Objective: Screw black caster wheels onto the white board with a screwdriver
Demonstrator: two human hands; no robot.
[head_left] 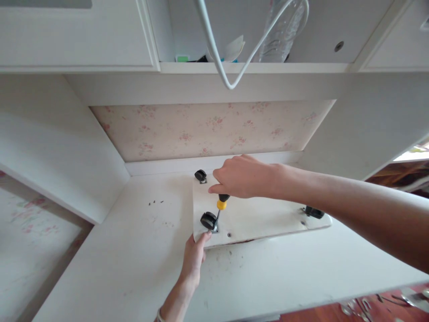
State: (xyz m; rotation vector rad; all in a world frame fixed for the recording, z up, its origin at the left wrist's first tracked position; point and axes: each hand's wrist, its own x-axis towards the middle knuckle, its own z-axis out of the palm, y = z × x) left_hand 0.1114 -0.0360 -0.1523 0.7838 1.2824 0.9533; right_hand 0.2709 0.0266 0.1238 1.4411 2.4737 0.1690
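My right hand (236, 176) is wrapped around the handle of a screwdriver (221, 205) with a black and yellow grip. Its shaft points down at the mounting plate of a black caster wheel (208, 220); the tip is hard to make out. My left hand (196, 252) grips the near left corner of a white board (261, 219), thumb on top beside that caster. A second caster (200, 175) sits at the board's far left corner. A third caster (314, 212) is at the right end, partly behind my right forearm.
Several small dark screws (154, 202) lie left of the board on the white desktop (161, 259). Overhead, a white cable (231, 85) hangs before an open shelf (254, 68) holding a clear plastic bottle (279, 40). Metal utensils (360, 308) lie below the desk edge, lower right.
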